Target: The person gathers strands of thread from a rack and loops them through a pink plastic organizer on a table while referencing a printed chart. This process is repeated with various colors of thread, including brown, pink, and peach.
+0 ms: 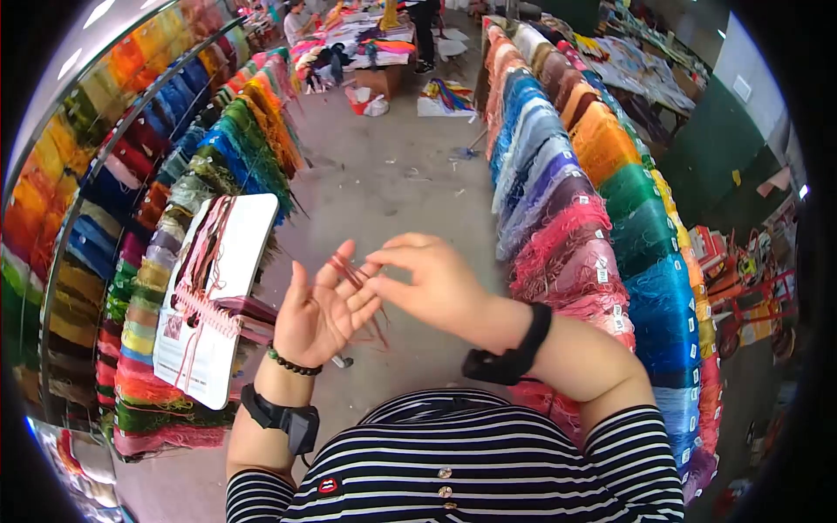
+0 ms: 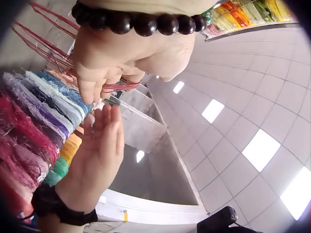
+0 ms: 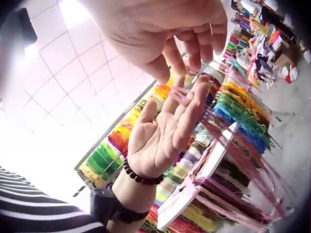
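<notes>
My left hand (image 1: 324, 315) is held palm up, its fingers nearly straight and a beaded bracelet (image 1: 294, 364) at the wrist. Thin dusty-red thread (image 1: 350, 272) passes across its fingers, with loose strands hanging below. From the right, my right hand (image 1: 433, 281) reaches over the left fingertips, thumb and fingers close to the thread. In the right wrist view a gap shows between the right thumb and fingers, above the pink thread (image 3: 180, 94). A white board (image 1: 253, 231) with pink and brown thread bundles (image 1: 212, 248) leans on the left rack beside my left hand.
Racks of coloured thread skeins line both sides: blue and green skeins (image 1: 240, 148) on the left, pink ones (image 1: 567, 235) close on the right. Grey floor (image 1: 375, 174) runs between them. Further off stand a table (image 1: 397, 57) heaped with thread and a person (image 1: 299, 24).
</notes>
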Action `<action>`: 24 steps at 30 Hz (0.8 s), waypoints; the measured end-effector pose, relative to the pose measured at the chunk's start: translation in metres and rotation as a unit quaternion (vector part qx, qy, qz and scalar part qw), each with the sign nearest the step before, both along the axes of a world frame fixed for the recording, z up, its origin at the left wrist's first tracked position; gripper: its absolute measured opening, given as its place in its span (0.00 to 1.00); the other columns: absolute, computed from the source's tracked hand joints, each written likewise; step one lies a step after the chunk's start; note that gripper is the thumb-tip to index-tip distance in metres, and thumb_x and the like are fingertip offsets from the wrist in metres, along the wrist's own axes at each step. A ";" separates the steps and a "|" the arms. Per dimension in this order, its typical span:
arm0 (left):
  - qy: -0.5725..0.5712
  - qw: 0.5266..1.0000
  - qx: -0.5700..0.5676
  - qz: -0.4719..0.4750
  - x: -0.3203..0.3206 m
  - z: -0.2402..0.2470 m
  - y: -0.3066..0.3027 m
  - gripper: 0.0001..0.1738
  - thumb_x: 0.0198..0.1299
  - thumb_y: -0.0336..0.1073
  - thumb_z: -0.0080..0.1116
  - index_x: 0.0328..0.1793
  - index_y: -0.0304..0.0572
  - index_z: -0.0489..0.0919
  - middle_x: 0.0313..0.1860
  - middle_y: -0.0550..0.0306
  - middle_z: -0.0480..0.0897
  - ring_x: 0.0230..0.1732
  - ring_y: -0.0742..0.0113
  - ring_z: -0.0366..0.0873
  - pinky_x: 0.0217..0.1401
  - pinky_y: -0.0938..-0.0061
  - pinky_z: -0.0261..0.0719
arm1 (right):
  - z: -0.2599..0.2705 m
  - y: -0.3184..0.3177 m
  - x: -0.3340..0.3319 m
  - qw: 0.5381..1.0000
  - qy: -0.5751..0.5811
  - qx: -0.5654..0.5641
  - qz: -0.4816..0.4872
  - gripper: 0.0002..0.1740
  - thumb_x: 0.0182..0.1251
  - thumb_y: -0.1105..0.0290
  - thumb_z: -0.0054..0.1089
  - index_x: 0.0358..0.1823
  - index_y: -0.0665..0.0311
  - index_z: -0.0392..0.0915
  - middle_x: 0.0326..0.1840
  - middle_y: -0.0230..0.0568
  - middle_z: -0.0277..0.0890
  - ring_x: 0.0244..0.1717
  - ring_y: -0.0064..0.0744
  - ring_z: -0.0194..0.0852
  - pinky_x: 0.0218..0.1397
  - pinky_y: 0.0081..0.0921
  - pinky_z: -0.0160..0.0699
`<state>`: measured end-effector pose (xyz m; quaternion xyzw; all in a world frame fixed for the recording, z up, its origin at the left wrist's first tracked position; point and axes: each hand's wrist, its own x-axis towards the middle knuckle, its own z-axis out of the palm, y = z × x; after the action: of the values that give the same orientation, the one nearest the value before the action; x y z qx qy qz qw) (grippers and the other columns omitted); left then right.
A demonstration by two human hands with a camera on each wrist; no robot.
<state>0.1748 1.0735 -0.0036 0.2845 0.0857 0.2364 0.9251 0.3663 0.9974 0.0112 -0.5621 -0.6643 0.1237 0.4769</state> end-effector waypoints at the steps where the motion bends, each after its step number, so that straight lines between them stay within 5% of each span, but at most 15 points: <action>1: 0.004 1.000 0.010 0.009 -0.006 -0.001 -0.001 0.42 0.70 0.69 0.28 0.80 0.52 0.53 0.74 0.47 0.64 0.73 0.54 0.63 0.73 0.59 0.64 | -0.006 0.011 -0.016 0.998 -0.027 0.055 -0.017 0.14 0.57 0.61 0.66 0.42 0.60 0.86 0.40 0.42 0.81 0.39 0.44 0.78 0.45 0.38 0.77; 4: -0.021 1.000 -0.001 0.024 -0.029 -0.006 -0.002 0.43 0.69 0.70 0.26 0.80 0.50 0.52 0.73 0.48 0.65 0.74 0.55 0.62 0.75 0.59 0.62 | -0.018 0.030 -0.060 0.996 -0.079 0.038 -0.030 0.14 0.55 0.61 0.66 0.41 0.58 0.86 0.42 0.40 0.81 0.43 0.46 0.77 0.48 0.40 0.76; 5: -0.036 0.997 -0.037 0.052 -0.037 -0.004 -0.004 0.38 0.72 0.64 0.34 0.79 0.48 0.56 0.71 0.49 0.67 0.69 0.56 0.69 0.68 0.63 0.71 | -0.028 0.040 -0.069 0.992 -0.088 0.083 -0.026 0.12 0.58 0.63 0.64 0.41 0.58 0.86 0.39 0.40 0.81 0.40 0.47 0.77 0.45 0.39 0.77; 8: 0.152 0.983 0.065 0.084 -0.090 -0.017 0.012 0.29 0.74 0.51 0.45 0.74 0.45 0.63 0.63 0.51 0.76 0.57 0.62 0.80 0.53 0.72 0.82 | -0.029 0.054 -0.097 0.978 0.120 -0.109 0.128 0.09 0.67 0.66 0.60 0.39 0.64 0.83 0.38 0.38 0.80 0.38 0.30 0.76 0.44 0.26 0.74; 9: 0.297 0.936 0.123 0.140 -0.107 -0.020 0.020 0.21 0.70 0.36 0.52 0.67 0.42 0.69 0.51 0.54 0.83 0.40 0.70 0.84 0.33 0.83 0.81 | -0.020 0.059 -0.104 0.942 0.167 -0.236 0.169 0.10 0.73 0.67 0.54 0.40 0.66 0.80 0.32 0.31 0.77 0.34 0.20 0.72 0.39 0.20 0.72; 10: 0.326 0.909 0.157 0.207 -0.118 -0.030 0.025 0.22 0.64 0.31 0.57 0.64 0.40 0.70 0.36 0.60 0.84 0.27 0.78 0.79 0.24 0.86 0.72 | -0.014 0.063 -0.111 0.915 0.197 -0.287 0.205 0.11 0.73 0.66 0.53 0.40 0.66 0.80 0.31 0.30 0.76 0.33 0.19 0.71 0.38 0.20 0.72; 12: 0.312 0.863 0.328 0.224 -0.139 -0.034 0.028 0.25 0.57 0.28 0.62 0.62 0.39 0.71 0.27 0.64 0.80 0.20 0.81 0.71 0.20 0.85 0.64 | -0.004 0.070 -0.127 0.844 0.260 -0.386 0.265 0.11 0.75 0.66 0.51 0.40 0.66 0.78 0.29 0.27 0.74 0.31 0.18 0.70 0.36 0.20 0.72; 13: 0.301 0.843 0.386 0.222 -0.141 -0.030 0.026 0.27 0.54 0.28 0.64 0.61 0.40 0.70 0.22 0.67 0.74 0.18 0.83 0.66 0.20 0.85 0.62 | 0.001 0.073 -0.138 0.827 0.284 -0.402 0.271 0.11 0.75 0.66 0.50 0.40 0.66 0.78 0.26 0.27 0.72 0.29 0.18 0.69 0.35 0.19 0.71; 17: 0.324 0.861 0.376 0.109 -0.158 -0.033 0.023 0.11 0.69 0.34 0.52 0.53 0.39 0.77 0.23 0.68 0.74 0.23 0.81 0.70 0.26 0.83 0.68 | 0.042 0.082 -0.164 0.854 0.232 -0.348 0.310 0.10 0.73 0.66 0.53 0.39 0.65 0.78 0.23 0.25 0.70 0.26 0.17 0.67 0.30 0.16 0.65; 24: 0.396 0.863 0.279 0.145 -0.221 -0.188 0.021 0.13 0.74 0.39 0.46 0.48 0.40 0.79 0.26 0.66 0.78 0.26 0.78 0.75 0.29 0.81 0.73 | 0.148 0.093 -0.164 0.898 0.254 -0.200 0.299 0.09 0.70 0.65 0.55 0.38 0.63 0.77 0.19 0.20 0.60 0.21 0.13 0.57 0.22 0.16 0.49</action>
<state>-0.0458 1.0946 -0.1915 0.5846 0.4158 0.2493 0.6505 0.2028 1.0900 0.1590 -0.3702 -0.6181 0.5298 0.4474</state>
